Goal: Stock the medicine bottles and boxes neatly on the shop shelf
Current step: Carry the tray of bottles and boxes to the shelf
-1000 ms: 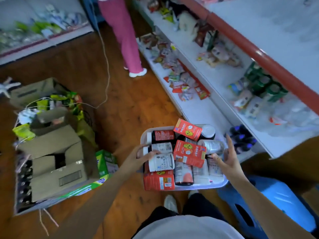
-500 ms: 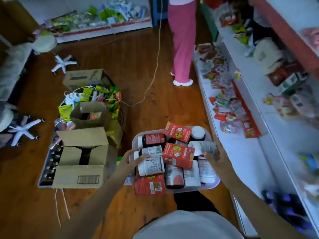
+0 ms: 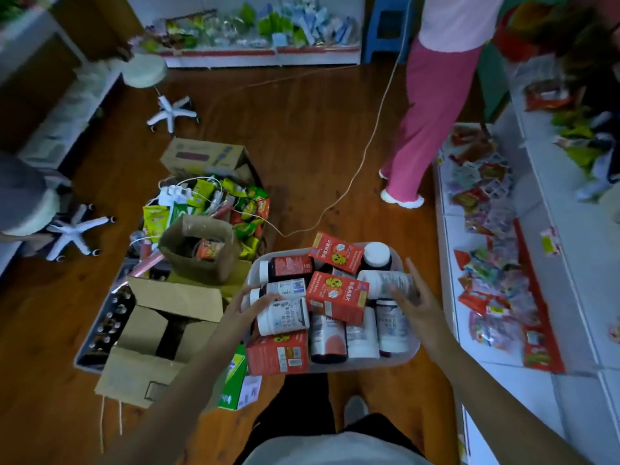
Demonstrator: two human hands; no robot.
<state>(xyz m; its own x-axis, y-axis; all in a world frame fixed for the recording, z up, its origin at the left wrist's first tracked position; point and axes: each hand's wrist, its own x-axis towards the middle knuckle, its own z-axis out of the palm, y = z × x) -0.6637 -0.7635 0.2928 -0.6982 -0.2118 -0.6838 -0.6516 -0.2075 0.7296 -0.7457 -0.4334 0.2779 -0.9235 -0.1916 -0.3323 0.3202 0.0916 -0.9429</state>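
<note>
A white plastic tray [image 3: 396,359] is held in front of me above the wooden floor. It is packed with lying medicine bottles and red boxes, among them a white bottle [image 3: 283,317] and a red box [image 3: 337,297]. My left hand [image 3: 245,308] grips the tray's left rim, its thumb lying over the white bottle. My right hand [image 3: 419,310] holds the right rim with the thumb on the bottles and the index finger pointing up. The white shop shelf [image 3: 503,380] runs along the right, with snack packets on it.
A person in pink trousers [image 3: 432,112] stands ahead beside the shelf. Open cardboard boxes [image 3: 161,333] and a pile of packets fill the floor at left. A thin cable [image 3: 355,169] trails across the floor. Stool bases [image 3: 172,110] and another stocked shelf [image 3: 261,31] lie farther back.
My view has swung left, away from the right shelf and toward the room. The tray stays between my hands, which keep their hold on it.
</note>
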